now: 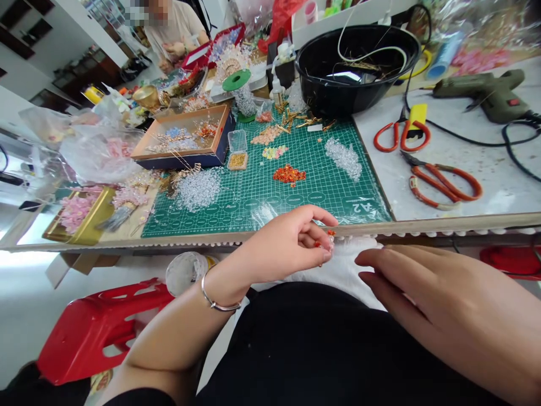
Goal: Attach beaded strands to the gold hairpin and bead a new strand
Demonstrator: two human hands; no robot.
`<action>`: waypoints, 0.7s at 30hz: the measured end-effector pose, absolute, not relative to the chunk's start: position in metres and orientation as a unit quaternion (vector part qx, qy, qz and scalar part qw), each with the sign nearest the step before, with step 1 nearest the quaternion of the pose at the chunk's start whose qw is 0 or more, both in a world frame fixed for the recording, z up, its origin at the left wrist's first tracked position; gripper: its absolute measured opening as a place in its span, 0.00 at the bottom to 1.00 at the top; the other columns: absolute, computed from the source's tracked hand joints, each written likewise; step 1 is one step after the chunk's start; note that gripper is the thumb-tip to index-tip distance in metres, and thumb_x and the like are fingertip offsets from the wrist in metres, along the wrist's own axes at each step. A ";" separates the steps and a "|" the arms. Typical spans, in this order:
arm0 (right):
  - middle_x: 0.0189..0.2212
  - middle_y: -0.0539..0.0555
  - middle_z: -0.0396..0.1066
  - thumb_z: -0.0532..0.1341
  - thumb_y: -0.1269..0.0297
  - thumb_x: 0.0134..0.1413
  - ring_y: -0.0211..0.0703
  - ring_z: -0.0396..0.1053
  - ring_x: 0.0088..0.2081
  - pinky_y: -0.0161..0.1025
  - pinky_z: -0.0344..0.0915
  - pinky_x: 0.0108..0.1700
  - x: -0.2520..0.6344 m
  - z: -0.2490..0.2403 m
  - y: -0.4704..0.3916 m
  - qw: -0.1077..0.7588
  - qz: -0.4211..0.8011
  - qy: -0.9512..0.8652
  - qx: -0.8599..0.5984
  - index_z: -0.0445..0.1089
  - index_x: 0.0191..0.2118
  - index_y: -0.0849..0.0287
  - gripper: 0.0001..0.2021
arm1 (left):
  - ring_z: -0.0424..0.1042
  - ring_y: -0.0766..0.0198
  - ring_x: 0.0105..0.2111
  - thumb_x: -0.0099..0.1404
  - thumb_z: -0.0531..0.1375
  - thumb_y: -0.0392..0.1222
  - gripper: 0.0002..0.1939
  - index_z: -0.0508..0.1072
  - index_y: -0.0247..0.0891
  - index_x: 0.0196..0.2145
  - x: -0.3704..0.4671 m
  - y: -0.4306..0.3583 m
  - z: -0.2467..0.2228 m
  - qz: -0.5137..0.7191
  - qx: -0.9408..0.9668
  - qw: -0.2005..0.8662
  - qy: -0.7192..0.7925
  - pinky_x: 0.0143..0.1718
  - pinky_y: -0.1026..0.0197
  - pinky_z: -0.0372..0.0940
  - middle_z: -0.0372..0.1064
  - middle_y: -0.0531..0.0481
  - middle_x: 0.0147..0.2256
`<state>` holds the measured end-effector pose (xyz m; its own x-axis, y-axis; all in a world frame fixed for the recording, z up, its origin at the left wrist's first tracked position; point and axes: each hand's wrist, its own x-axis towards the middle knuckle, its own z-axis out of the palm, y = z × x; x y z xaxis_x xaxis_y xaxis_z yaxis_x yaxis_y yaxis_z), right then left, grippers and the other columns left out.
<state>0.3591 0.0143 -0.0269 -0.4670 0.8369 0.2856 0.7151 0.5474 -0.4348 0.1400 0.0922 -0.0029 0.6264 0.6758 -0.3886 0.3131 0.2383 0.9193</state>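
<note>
My left hand [291,242], a silver bangle on its wrist, pinches a small beaded piece [331,239] with orange and clear beads, over my lap at the table's front edge. To its right is my right hand [406,276], thumb and forefinger drawn close together; anything thin between them is too fine to make out. Beyond the hands lies a green cutting mat [236,217]. On it are a pile of orange-red beads [289,175], a pile of clear beads [344,159], a larger pale pile [198,189] and a small box of gold beads [238,161].
Two pairs of red-handled cutters [443,183] and a glue gun [486,93] with its cable lie on the right. A black basin [350,84] stands behind the mat, a shallow box [181,138] to its left. A red stool [97,327] is below left. Another person [177,28] sits across.
</note>
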 end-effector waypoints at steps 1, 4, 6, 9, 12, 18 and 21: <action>0.30 0.55 0.74 0.52 0.69 0.61 0.46 0.70 0.22 0.42 0.52 0.22 0.357 -0.027 0.015 0.214 0.101 -0.858 -0.456 0.68 0.39 0.58 0.07 | 0.73 0.62 0.35 0.60 0.64 0.35 0.20 0.67 0.40 0.49 0.141 0.093 -0.003 0.125 0.620 0.656 0.411 0.37 0.59 0.67 0.73 0.48 0.36; 0.27 0.54 0.71 0.51 0.69 0.63 0.46 0.69 0.23 0.42 0.54 0.23 0.352 -0.024 0.023 0.182 0.076 -0.873 -0.447 0.67 0.38 0.57 0.08 | 0.74 0.62 0.35 0.61 0.63 0.36 0.19 0.67 0.41 0.49 0.143 0.095 -0.002 0.091 0.655 0.634 0.402 0.36 0.60 0.67 0.73 0.48 0.36; 0.27 0.52 0.70 0.51 0.68 0.64 0.45 0.68 0.24 0.41 0.56 0.25 0.352 -0.023 0.031 0.182 0.120 -0.869 -0.444 0.67 0.35 0.56 0.09 | 0.73 0.62 0.35 0.61 0.63 0.36 0.18 0.67 0.40 0.48 0.143 0.097 -0.001 0.071 0.658 0.641 0.388 0.36 0.59 0.67 0.73 0.48 0.35; 0.25 0.49 0.69 0.53 0.63 0.64 0.41 0.66 0.23 0.38 0.57 0.25 0.357 -0.023 0.046 0.161 0.272 -0.831 -0.457 0.69 0.32 0.54 0.10 | 0.74 0.63 0.34 0.60 0.64 0.34 0.16 0.67 0.39 0.45 0.143 0.103 -0.001 0.049 0.634 0.682 0.360 0.37 0.58 0.68 0.73 0.48 0.35; 0.25 0.48 0.70 0.56 0.57 0.63 0.40 0.66 0.26 0.35 0.59 0.26 0.362 -0.028 0.058 0.129 0.459 -0.748 -0.461 0.72 0.33 0.53 0.11 | 0.75 0.62 0.35 0.58 0.65 0.32 0.15 0.67 0.39 0.42 0.142 0.111 -0.001 0.024 0.612 0.712 0.342 0.37 0.58 0.69 0.74 0.48 0.35; 0.19 0.46 0.56 0.60 0.49 0.60 0.33 0.51 0.21 0.32 0.49 0.22 0.358 -0.044 0.057 0.229 0.728 -0.491 -0.421 0.75 0.38 0.57 0.16 | 0.73 0.66 0.32 0.60 0.65 0.34 0.15 0.67 0.39 0.44 0.139 0.123 -0.003 0.100 0.561 0.750 0.334 0.35 0.61 0.67 0.73 0.49 0.34; 0.16 0.42 0.48 0.59 0.49 0.62 0.31 0.43 0.18 0.32 0.41 0.21 0.358 -0.052 0.053 0.267 0.757 -0.438 -0.406 0.74 0.41 0.59 0.17 | 0.73 0.65 0.32 0.60 0.65 0.35 0.15 0.68 0.39 0.44 0.138 0.125 -0.006 0.121 0.527 0.777 0.324 0.35 0.60 0.66 0.73 0.49 0.34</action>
<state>0.3583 0.0528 -0.0524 -0.5288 0.7586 -0.3806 -0.0488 -0.4749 -0.8787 0.1383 0.1246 -0.0059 0.7606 0.5298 -0.3752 0.1526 0.4158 0.8965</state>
